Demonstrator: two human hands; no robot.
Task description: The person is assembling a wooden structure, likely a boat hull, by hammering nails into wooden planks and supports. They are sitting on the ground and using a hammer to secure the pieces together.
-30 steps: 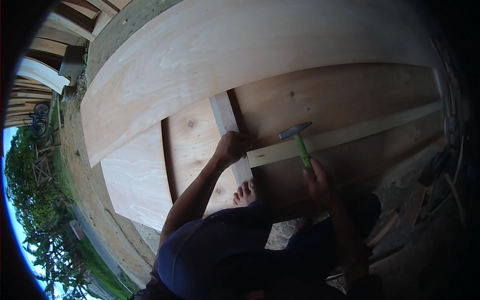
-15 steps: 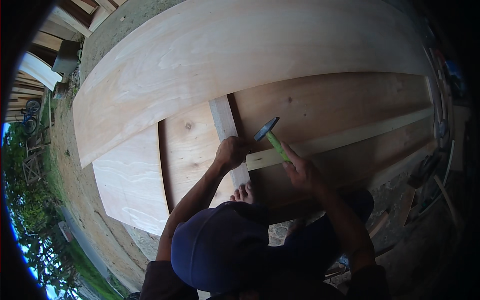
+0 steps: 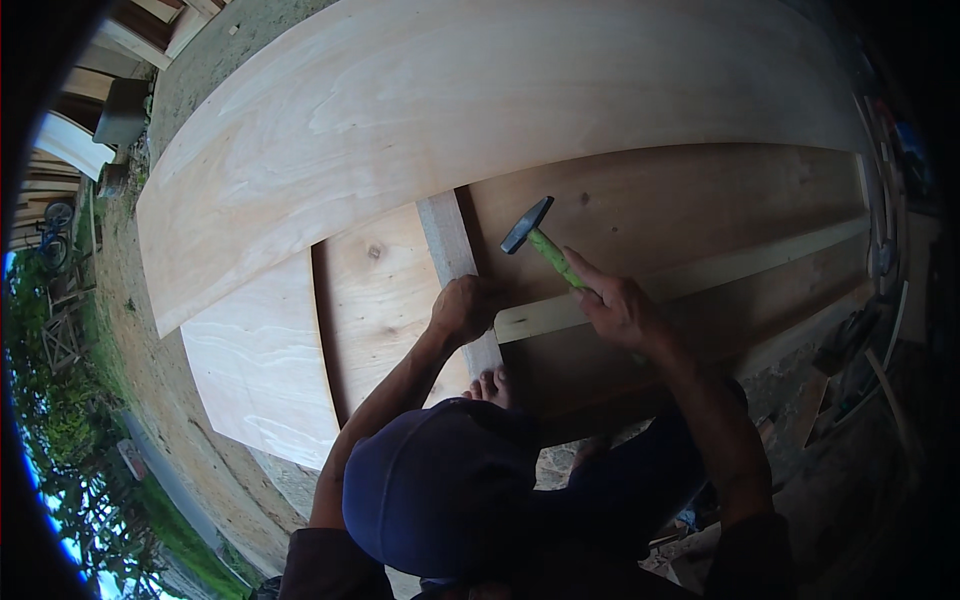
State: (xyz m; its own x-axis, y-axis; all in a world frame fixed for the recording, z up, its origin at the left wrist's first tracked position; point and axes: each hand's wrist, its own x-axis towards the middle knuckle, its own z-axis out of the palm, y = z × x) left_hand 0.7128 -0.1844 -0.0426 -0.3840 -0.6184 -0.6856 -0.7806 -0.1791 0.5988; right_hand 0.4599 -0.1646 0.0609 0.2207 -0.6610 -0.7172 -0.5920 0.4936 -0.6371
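Note:
My right hand [image 3: 618,312] is wrapped round the green handle of a hammer [image 3: 556,255]. Its dark metal head is raised above the wooden panel, up and to the right of my other hand. My left hand [image 3: 466,309] is closed and rests on the pale wooden crosspiece [image 3: 446,235], where the long batten [image 3: 690,278] meets it. Whatever its fingertips pinch is hidden or too small to name. Just below that hand, a bare foot [image 3: 488,387] rests on the crosspiece.
A large plywood sheet [image 3: 480,90] covers the far side of the framed panel. Another lighter plywood piece [image 3: 255,360] lies at the left. Wood scraps [image 3: 815,410] lie at the right. A dark blue cap [image 3: 430,500] fills the lower middle.
My right hand has lifted the hammer, moving it up and away from the crosspiece joint. My left hand has stayed in place.

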